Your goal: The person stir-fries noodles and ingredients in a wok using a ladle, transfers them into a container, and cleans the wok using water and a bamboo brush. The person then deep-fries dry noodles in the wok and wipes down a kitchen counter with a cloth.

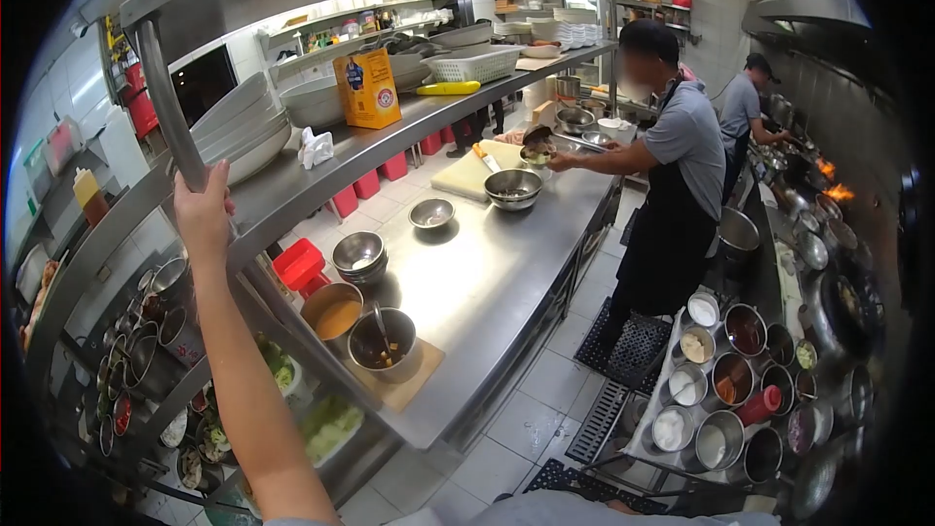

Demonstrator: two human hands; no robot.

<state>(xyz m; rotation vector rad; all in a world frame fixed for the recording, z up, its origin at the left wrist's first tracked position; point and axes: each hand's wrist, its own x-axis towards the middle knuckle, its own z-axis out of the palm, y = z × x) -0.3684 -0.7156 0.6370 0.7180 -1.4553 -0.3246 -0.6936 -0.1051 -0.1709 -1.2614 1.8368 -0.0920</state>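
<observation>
My left hand [203, 212] is closed around the metal post [173, 88] of the steel shelf unit, my arm stretched up and forward. Near it on the shelf [268, 195] are stacked white bowls [239, 131], a crumpled white cloth or paper [315, 148] and an orange-yellow box [367, 90]. Below, on the steel counter [467, 331], a pot of orange-brown sauce [333, 312] stands beside a deep pot with a ladle [383, 341], set on a wooden board [429, 370]. My right hand does not show.
Across the counter a person in a black apron [672, 195] holds a pan and a bowl. Farther back, another person [745, 112] works at flaming burners. Tubs of seasonings [687, 385] fill a trolley at lower right. Black mats [633, 341] and a drain grate [597, 419] lie on the floor.
</observation>
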